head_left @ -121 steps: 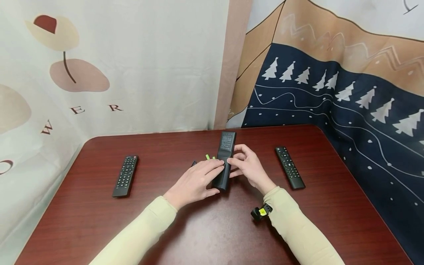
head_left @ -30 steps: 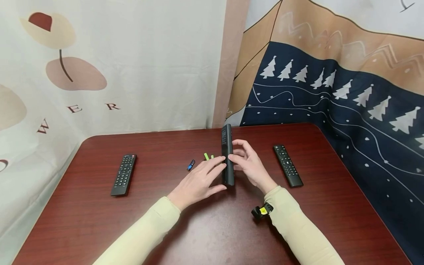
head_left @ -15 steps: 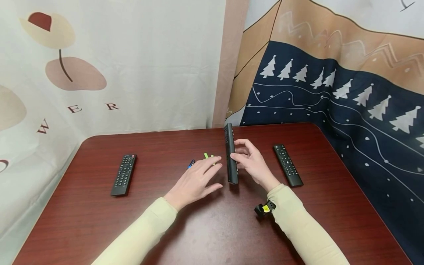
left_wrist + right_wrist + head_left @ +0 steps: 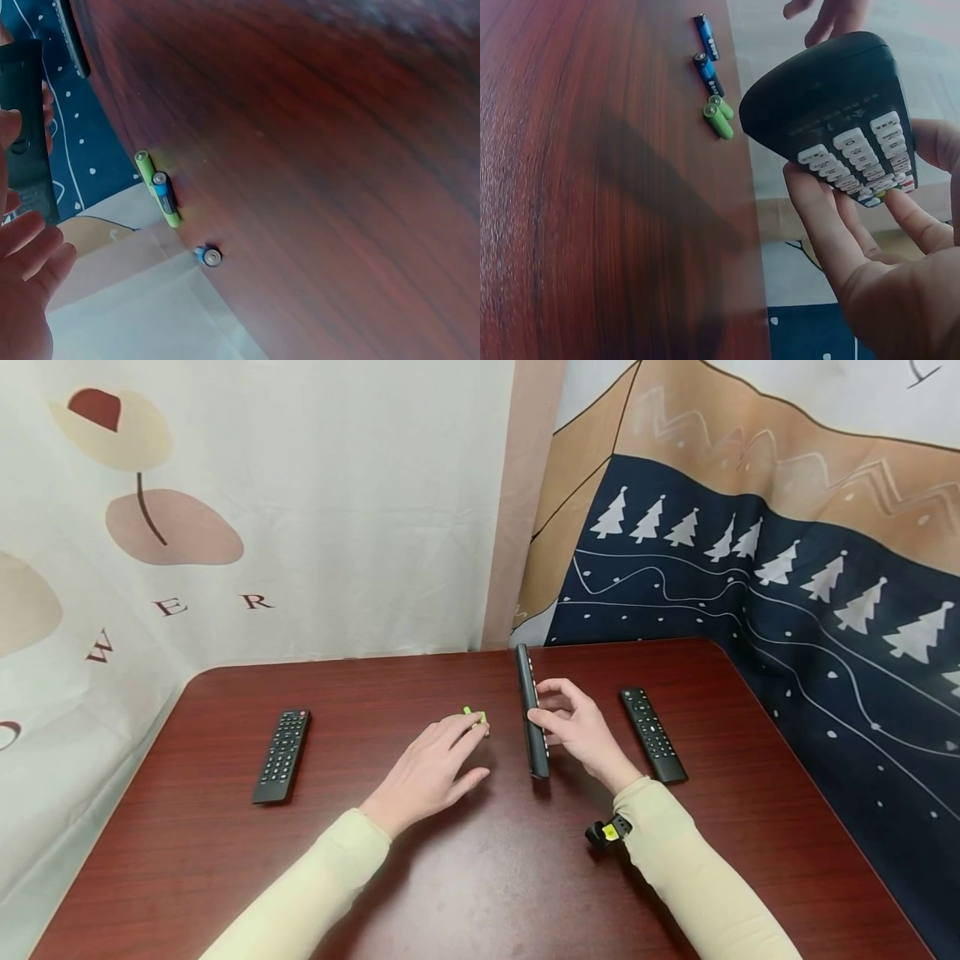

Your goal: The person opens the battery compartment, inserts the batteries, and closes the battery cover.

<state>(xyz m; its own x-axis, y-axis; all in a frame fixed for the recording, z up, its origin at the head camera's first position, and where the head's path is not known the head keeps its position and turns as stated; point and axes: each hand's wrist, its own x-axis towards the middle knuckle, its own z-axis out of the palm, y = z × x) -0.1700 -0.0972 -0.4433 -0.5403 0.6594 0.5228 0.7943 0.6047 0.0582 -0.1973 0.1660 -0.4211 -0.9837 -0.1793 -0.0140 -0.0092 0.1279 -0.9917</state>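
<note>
My right hand (image 4: 581, 731) grips a black remote control (image 4: 532, 714), thumb on its back and fingers on the button side. The remote stands on its long edge, tilted, above the table; its white buttons (image 4: 855, 154) face the right fingers in the right wrist view. My left hand (image 4: 427, 768) is apart from the remote, fingers loosely extended over the table, fingertips overlapping the green batteries (image 4: 480, 718) in the head view. The right wrist view shows two green batteries (image 4: 718, 122) beside two blue batteries (image 4: 708, 73); the left hand hides the blue ones in the head view.
Another black remote (image 4: 282, 756) lies buttons up at the left of the brown table (image 4: 225, 877). A third remote (image 4: 652, 735) lies at the right, close to the right forearm. Fabric curtains (image 4: 360, 527) hang behind the table's back edge.
The remote has turned from back-up onto its edge and shifted right with my right hand. My left hand has let go of it and moved left, over the batteries.
</note>
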